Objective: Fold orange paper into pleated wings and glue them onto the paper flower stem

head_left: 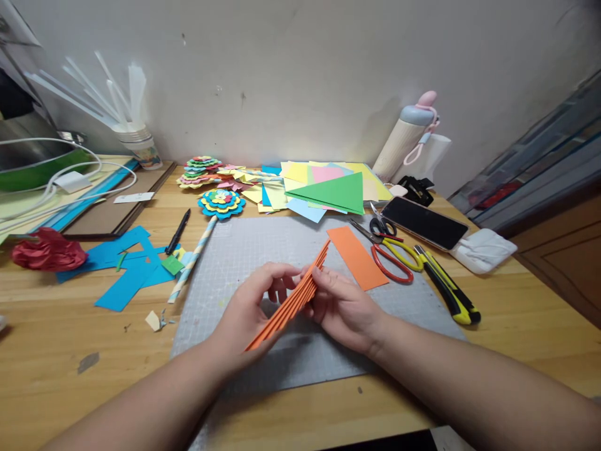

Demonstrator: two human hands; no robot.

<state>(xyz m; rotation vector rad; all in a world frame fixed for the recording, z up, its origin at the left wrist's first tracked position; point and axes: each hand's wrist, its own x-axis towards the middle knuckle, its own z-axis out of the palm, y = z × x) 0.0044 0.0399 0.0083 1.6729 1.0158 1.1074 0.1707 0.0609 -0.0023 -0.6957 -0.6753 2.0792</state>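
Note:
My left hand [251, 307] and my right hand [340, 307] together pinch a stack of folded orange paper [293, 300], held on edge over the grey cutting mat [253, 250]. The paper runs diagonally from lower left to upper right between my fingers. A flat orange paper strip [357, 257] lies on the mat just beyond my right hand.
Red-handled scissors [392, 254], a yellow-black utility knife [448, 288] and a phone [425, 222] lie to the right. Coloured paper sheets [328, 188], paper flowers [220, 202], a striped straw [192, 263], a black pen [178, 232] and blue scraps [124, 263] sit behind and left. A bottle [406, 134] stands by the wall.

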